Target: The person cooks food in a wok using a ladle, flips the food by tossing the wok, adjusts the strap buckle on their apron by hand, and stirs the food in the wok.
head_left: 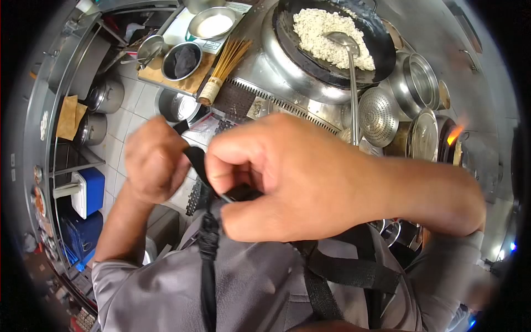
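My left hand (156, 160) is raised at chest height, fingers curled into a slightly blurred fist. A black strap (197, 161) runs from it towards my right hand (271, 177), which pinches the strap between thumb and curled fingers. Something dark shows inside the right hand's grip, too covered to make out. Below the hands, a gathered part of the strap (209, 235) hangs down over my grey shirt (249, 276). Another black webbing strap (354, 274) crosses the shirt on the right.
Ahead, a wok (287, 52) holds white rice (323, 39) with a ladle (353, 72) resting in it. A bamboo whisk (224, 72) lies beside bowls on a board (193, 83). A perforated strainer (378, 116) and pots stand right, near a flame (454, 134).
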The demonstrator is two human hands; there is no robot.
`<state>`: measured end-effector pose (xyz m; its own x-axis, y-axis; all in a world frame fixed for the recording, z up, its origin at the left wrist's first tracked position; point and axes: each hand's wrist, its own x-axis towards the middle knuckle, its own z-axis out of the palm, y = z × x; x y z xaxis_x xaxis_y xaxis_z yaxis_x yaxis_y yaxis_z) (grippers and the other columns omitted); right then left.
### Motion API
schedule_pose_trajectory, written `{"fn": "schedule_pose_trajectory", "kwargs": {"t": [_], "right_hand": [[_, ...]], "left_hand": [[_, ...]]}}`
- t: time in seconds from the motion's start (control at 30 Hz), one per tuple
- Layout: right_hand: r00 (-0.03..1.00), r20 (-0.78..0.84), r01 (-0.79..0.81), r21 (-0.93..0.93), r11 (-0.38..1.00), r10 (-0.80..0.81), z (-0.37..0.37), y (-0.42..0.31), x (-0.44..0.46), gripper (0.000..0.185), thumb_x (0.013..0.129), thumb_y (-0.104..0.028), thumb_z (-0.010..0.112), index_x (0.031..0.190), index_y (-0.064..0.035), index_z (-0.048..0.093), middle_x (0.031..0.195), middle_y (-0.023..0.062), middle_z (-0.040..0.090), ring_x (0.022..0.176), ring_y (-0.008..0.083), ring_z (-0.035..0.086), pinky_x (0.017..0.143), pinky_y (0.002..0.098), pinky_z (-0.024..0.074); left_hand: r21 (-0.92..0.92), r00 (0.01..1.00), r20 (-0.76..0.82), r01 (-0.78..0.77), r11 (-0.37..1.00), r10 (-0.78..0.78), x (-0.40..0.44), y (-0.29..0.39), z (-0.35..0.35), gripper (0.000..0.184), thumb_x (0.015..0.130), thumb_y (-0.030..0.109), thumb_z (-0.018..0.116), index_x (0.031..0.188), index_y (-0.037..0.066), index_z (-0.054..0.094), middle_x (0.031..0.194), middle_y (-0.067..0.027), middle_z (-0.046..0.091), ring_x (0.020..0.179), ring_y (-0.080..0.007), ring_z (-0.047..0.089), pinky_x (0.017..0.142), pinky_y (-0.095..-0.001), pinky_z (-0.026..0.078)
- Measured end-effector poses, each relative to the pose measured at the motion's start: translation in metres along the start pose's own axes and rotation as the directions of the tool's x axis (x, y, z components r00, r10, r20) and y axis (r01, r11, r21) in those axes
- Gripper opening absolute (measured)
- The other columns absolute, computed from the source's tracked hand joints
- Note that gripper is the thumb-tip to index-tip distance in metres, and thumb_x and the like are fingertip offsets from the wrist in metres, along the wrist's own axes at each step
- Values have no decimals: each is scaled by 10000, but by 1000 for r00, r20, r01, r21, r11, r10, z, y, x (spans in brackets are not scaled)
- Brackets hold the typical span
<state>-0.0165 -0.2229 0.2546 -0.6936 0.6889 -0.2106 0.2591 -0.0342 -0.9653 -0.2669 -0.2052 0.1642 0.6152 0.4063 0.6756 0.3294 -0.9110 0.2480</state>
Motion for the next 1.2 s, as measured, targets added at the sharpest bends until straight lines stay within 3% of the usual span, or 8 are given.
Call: {"fn": "schedule_pose_trajectory", "kwargs": {"t": [0.1,0.33,0.63,0.87,0.97,1.07,1.13,1.2], "right_hand": [[998,13,-70,62,996,69,0,27,-11,175,780,-69,734,795,-41,562,643,-25,525,601,40,499,525,261,388],[953,154,-296,304,906,260,9,58,-29,179,827,-20,723,895,-37,558,764,-43,534,658,23,492,561,226,383],[988,114,-140,393,909,103,16,60,-34,199,848,18,721,946,-23,553,801,-38,543,681,7,510,577,206,396],[962,157,-271,402,875,226,19,52,-29,232,823,6,747,959,-23,561,842,-31,539,659,2,473,559,199,372],[997,51,42,125,991,-49,24,44,-18,231,783,-45,762,888,-32,557,805,-5,514,619,32,457,527,229,359],[997,-15,73,91,993,-72,40,45,-4,259,688,-139,732,758,-4,522,680,163,558,687,376,597,616,443,470],[997,66,24,78,997,-29,42,48,-3,262,753,-81,767,829,-22,523,772,38,493,606,77,470,511,275,392],[999,47,-8,88,996,3,40,47,-7,266,745,-77,767,822,-15,520,762,57,494,600,115,490,518,300,400]], "left_hand": [[-159,996,58,80,984,-72,-24,13,22,213,807,92,736,806,15,538,694,-95,521,541,-274,485,461,-402,360],[-308,961,254,189,932,-111,-44,37,23,285,773,121,810,789,29,540,649,-65,424,517,-239,447,422,-384,320],[-284,952,270,219,933,-142,-50,45,2,293,792,130,814,808,44,534,654,-58,425,517,-239,447,436,-372,335],[-235,928,281,314,920,-246,-83,39,4,270,796,107,794,782,33,535,675,-82,463,547,-271,481,463,-397,365],[-201,916,299,336,920,-269,-85,41,-4,234,775,62,768,787,23,537,683,-100,477,551,-296,488,483,-415,382],[-178,893,355,354,918,-276,-116,26,-9,178,768,29,713,798,13,539,692,-114,489,578,-317,507,506,-426,399],[-152,887,367,354,923,-280,-117,26,-7,184,771,42,714,808,21,535,697,-113,490,579,-314,508,511,-424,403],[-189,883,375,369,910,-281,-123,31,2,180,777,38,715,813,20,539,707,-115,497,590,-318,512,523,-429,413]]}}
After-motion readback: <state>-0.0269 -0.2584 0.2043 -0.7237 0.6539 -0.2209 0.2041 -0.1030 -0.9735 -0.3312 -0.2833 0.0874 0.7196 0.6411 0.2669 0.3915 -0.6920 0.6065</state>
